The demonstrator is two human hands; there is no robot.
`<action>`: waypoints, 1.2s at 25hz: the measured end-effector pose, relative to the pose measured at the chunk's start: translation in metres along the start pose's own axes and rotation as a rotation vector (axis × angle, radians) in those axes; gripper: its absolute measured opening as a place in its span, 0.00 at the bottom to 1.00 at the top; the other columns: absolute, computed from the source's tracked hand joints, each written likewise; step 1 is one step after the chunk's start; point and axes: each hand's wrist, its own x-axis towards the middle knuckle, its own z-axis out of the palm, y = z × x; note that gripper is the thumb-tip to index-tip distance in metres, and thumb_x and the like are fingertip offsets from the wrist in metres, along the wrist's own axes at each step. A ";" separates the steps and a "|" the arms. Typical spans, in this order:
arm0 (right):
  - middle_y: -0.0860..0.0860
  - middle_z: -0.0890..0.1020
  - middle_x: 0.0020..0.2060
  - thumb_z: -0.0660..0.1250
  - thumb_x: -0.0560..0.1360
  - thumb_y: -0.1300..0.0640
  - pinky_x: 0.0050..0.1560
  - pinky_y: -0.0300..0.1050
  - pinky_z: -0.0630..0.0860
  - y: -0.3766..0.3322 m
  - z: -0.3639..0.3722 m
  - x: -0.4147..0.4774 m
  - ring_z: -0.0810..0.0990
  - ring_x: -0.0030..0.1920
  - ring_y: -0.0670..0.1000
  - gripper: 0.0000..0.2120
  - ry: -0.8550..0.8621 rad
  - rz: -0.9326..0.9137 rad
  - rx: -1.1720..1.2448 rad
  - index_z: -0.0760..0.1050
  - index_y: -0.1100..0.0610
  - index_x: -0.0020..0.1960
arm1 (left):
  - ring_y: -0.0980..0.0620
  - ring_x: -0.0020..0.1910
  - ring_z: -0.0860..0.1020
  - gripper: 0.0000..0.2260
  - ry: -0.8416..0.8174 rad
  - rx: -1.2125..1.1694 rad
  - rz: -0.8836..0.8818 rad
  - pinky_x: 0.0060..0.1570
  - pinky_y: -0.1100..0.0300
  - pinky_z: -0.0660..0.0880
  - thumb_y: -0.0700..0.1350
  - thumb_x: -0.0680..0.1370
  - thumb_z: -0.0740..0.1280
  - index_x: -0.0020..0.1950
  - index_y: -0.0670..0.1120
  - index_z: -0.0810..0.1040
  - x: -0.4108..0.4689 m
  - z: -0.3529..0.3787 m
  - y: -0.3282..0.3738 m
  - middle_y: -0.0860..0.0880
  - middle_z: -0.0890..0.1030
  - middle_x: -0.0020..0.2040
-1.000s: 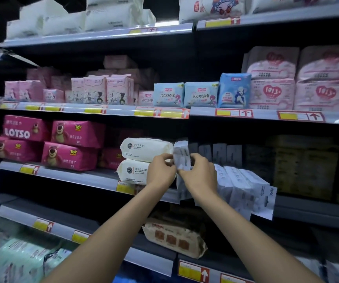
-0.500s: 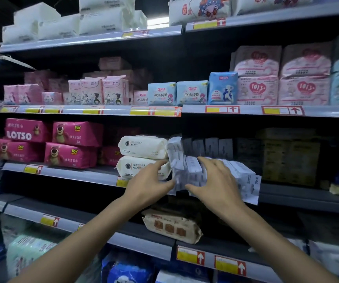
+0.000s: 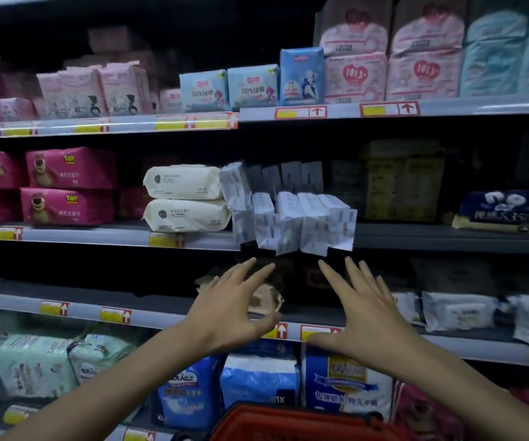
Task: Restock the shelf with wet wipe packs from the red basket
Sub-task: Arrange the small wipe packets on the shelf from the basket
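Person's left hand (image 3: pixel 226 308) and right hand (image 3: pixel 366 316) are bare, with slim fingers. Left forearm (image 3: pixel 104 389) and right forearm (image 3: pixel 467 386) are likewise bare, uncovered along their whole visible length.

Dim overall; recesses behind goods near black, darkest upper left. Light from the front catches the shelf edge (image 3: pixel 97 237) and white packs (image 3: pixel 301 218). Motion blur throughout; print unreadable. Shelf lines bow toward frame edges. Basket (image 3: pixel 288 423), bottom centre, soft.
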 end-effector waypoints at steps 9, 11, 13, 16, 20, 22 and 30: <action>0.50 0.32 0.82 0.70 0.73 0.31 0.82 0.55 0.35 0.061 0.080 -0.056 0.29 0.81 0.54 0.55 -0.245 0.044 0.050 0.33 0.38 0.82 | 0.50 0.84 0.52 0.40 -0.261 -0.013 0.110 0.81 0.47 0.56 0.73 0.78 0.58 0.84 0.64 0.43 -0.021 0.120 0.030 0.55 0.48 0.86; 0.51 0.31 0.82 0.71 0.74 0.32 0.80 0.54 0.35 0.074 0.107 -0.069 0.29 0.81 0.54 0.55 -0.332 0.060 0.064 0.33 0.37 0.82 | 0.50 0.83 0.53 0.40 -0.335 -0.023 0.109 0.79 0.47 0.58 0.73 0.78 0.58 0.84 0.64 0.43 -0.027 0.153 0.033 0.55 0.49 0.86; 0.52 0.32 0.82 0.71 0.74 0.33 0.81 0.54 0.36 0.085 0.135 -0.080 0.30 0.82 0.55 0.55 -0.416 0.065 0.050 0.33 0.37 0.82 | 0.50 0.82 0.57 0.39 -0.389 -0.019 0.108 0.77 0.49 0.60 0.72 0.78 0.59 0.85 0.64 0.45 -0.034 0.185 0.036 0.55 0.53 0.85; 0.56 0.35 0.83 0.71 0.75 0.34 0.82 0.57 0.40 0.102 0.184 -0.092 0.33 0.83 0.59 0.54 -0.542 0.041 -0.014 0.34 0.42 0.83 | 0.48 0.81 0.61 0.40 -0.498 -0.032 0.108 0.76 0.49 0.63 0.71 0.78 0.61 0.85 0.62 0.48 -0.043 0.233 0.038 0.54 0.57 0.83; 0.57 0.38 0.84 0.71 0.76 0.37 0.82 0.61 0.41 0.121 0.247 -0.106 0.36 0.83 0.62 0.53 -0.705 -0.008 -0.097 0.35 0.46 0.84 | 0.46 0.80 0.64 0.40 -0.661 -0.105 0.056 0.73 0.44 0.67 0.70 0.77 0.63 0.84 0.61 0.51 -0.057 0.293 0.036 0.53 0.61 0.82; 0.58 0.40 0.84 0.72 0.77 0.39 0.81 0.61 0.41 0.128 0.273 -0.112 0.38 0.83 0.63 0.53 -0.780 -0.036 -0.132 0.37 0.48 0.85 | 0.45 0.78 0.66 0.39 -0.719 -0.135 0.032 0.72 0.44 0.69 0.69 0.77 0.63 0.84 0.60 0.53 -0.064 0.317 0.034 0.52 0.63 0.80; 0.59 0.49 0.83 0.72 0.77 0.41 0.80 0.61 0.55 0.142 0.368 -0.116 0.50 0.82 0.63 0.52 -1.012 -0.058 -0.107 0.40 0.50 0.85 | 0.40 0.77 0.67 0.41 -0.999 -0.030 0.022 0.70 0.40 0.71 0.72 0.77 0.63 0.84 0.56 0.56 -0.078 0.420 0.023 0.47 0.65 0.79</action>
